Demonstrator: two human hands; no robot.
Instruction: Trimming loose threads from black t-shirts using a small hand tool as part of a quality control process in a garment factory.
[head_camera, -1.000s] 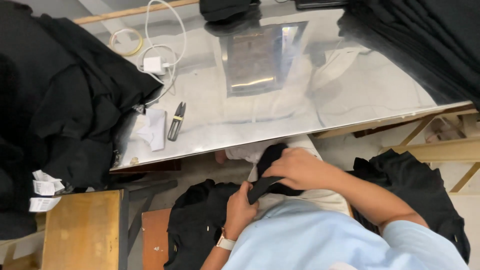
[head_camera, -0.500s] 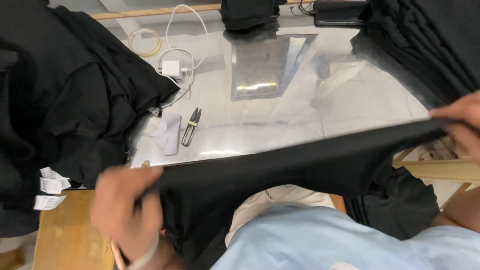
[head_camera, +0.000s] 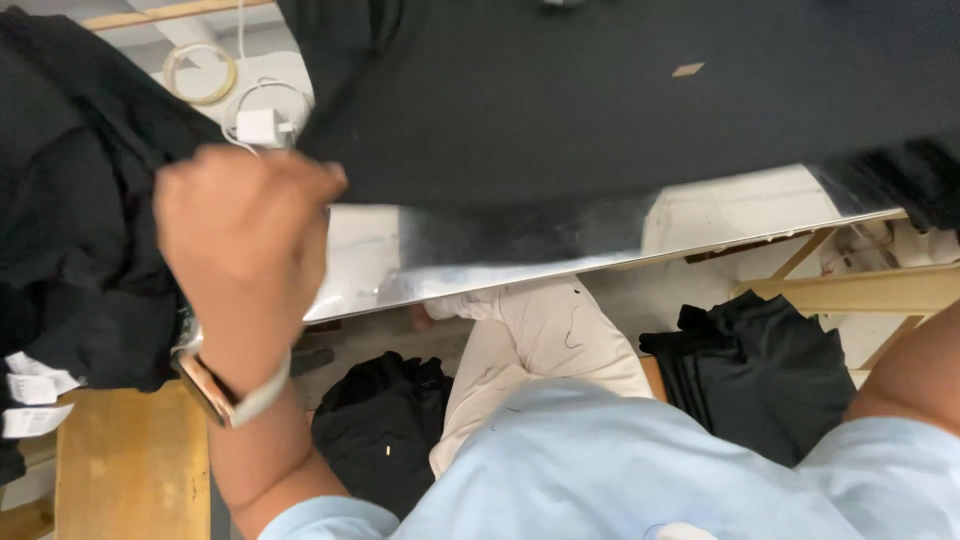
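A large black garment (head_camera: 600, 100) lies spread over the glass-topped table (head_camera: 500, 255) and covers most of it. My left hand (head_camera: 245, 250), with a watch on the wrist, is closed on the garment's near left edge, just above the table's front rim. A small tan tag (head_camera: 688, 69) sits on the cloth. Only my right forearm (head_camera: 915, 370) shows at the right border; the hand itself is out of frame. My light trouser leg and pale blue shirt fill the bottom.
A heap of black clothes (head_camera: 70, 230) with white tags (head_camera: 30, 395) is piled at the left. A white charger (head_camera: 262, 127) and a coiled cable (head_camera: 200, 72) lie on the table. A wooden stool (head_camera: 130, 460) and black garments (head_camera: 380, 430) (head_camera: 760, 370) are below on the floor.
The black garment went from my lap to being stretched between both hands, and now lies spread across the table. My left hand rose with its edge; my right hand left the frame.
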